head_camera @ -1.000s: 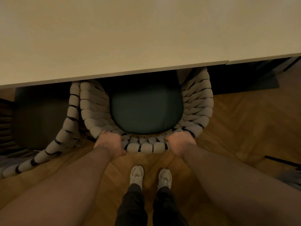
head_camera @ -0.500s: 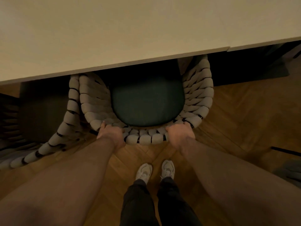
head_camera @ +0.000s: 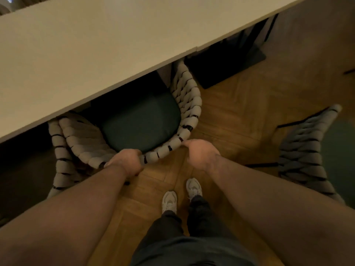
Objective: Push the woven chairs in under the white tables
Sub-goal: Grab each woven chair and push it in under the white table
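A woven chair (head_camera: 184, 104) with a dark green seat cushion (head_camera: 142, 123) stands partly under the white table (head_camera: 96, 54); its front half is hidden by the tabletop. My left hand (head_camera: 124, 162) grips the back rim at its left side, fingers curled over the weave. My right hand (head_camera: 201, 152) sits just outside the rim's right end, blurred, fingers loosely bent with only the tips at the weave. A second woven chair (head_camera: 307, 150) stands out on the floor to the right, away from the table.
Another woven chair's rim (head_camera: 57, 169) presses against the left side of the one I hold. A dark table base (head_camera: 230, 70) stands under the tabletop at the right. My feet (head_camera: 180, 196) are on the wooden herringbone floor (head_camera: 240, 112) behind the chair.
The chair has slid further under the table. The view has swung right, bringing the second chair into sight. My right hand has come off its grip on the rim.
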